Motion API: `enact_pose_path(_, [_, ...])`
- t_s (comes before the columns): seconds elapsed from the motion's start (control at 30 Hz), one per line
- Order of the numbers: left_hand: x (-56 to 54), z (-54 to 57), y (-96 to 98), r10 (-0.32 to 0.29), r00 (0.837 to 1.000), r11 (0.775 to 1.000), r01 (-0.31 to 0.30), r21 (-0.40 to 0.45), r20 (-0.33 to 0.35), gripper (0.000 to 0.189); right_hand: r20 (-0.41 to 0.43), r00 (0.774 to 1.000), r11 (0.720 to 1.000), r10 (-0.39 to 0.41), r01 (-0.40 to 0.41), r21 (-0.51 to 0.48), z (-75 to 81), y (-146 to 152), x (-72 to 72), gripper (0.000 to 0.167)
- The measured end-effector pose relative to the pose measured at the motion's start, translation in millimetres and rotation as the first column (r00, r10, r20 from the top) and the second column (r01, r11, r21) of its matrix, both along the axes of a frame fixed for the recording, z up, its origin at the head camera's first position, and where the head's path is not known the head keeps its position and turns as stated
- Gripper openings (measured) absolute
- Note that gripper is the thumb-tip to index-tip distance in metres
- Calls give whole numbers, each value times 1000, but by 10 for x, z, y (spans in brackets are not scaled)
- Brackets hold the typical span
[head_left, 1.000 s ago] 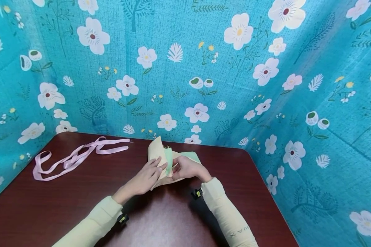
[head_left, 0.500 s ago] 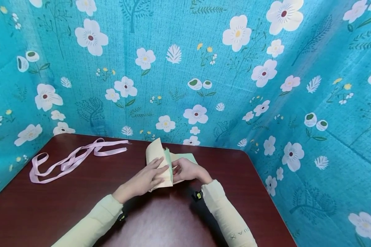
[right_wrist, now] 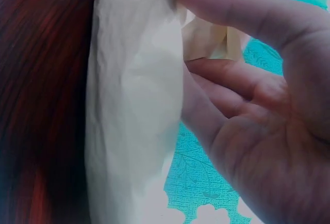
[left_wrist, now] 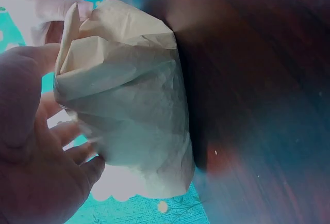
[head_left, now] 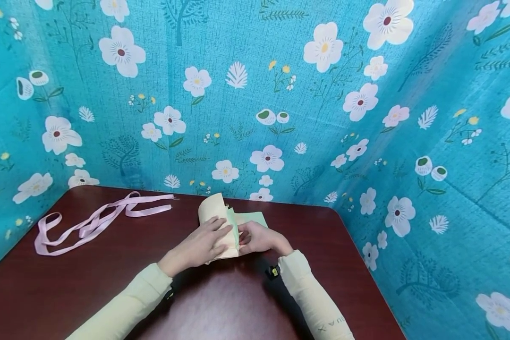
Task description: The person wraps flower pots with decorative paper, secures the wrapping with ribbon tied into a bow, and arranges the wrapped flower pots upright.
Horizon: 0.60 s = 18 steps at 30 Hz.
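A cream paper wrap, its left part curled up into a rounded, tilted flap, lies near the far edge of the dark reddish-brown wooden desk, between the person's two hands. A pale green sheet shows inside and beside it, as a strip along the flap's right edge and as a corner spread out behind the right hand. A small green tip shows at the wrap's far end, between flap and strip; it is too small to name, and whatever else the wrap holds is hidden by the folds. In the left wrist view the wrap looks like a creased pouch with a folded upper edge.

The left hand rests on the flap, its fingers extended, slightly apart and pressing the paper. The right hand is bent at the wrap's right side, thumb and fingers pinching the edge; in the right wrist view the thumb tip meets the paper while the fingers reach behind it.

A long pale pink fabric ribbon lies in loose loops on the left of the desk, well apart from both hands. Beyond the desk hangs turquoise cloth printed with white flowers and leaves.
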<state>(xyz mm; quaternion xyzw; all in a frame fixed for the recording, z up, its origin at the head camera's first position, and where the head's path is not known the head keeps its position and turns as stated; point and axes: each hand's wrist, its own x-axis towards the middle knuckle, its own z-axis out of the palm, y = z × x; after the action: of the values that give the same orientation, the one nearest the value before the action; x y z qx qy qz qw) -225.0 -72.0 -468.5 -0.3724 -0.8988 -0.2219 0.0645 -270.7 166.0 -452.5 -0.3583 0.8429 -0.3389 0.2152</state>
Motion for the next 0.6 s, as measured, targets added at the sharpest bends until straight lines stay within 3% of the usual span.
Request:
enact_pose_path(0.13, [-5,-34,-7,6,1000,1000,-6,-7,-21,57,-12,1000,1000,0,0,-6,-29,10,4,43])
enact_pose_path(0.3, [7,-68,-35,-12,1000,1000,13,-13,21,56,-10,1000,1000,0,1,2,-64,2,-9,42])
enact_pose_path(0.6, [-38,-8,-17,-7,998,1000,8,-17,59,58,42,998,999,44,-43,-7,-3,108,-4,42])
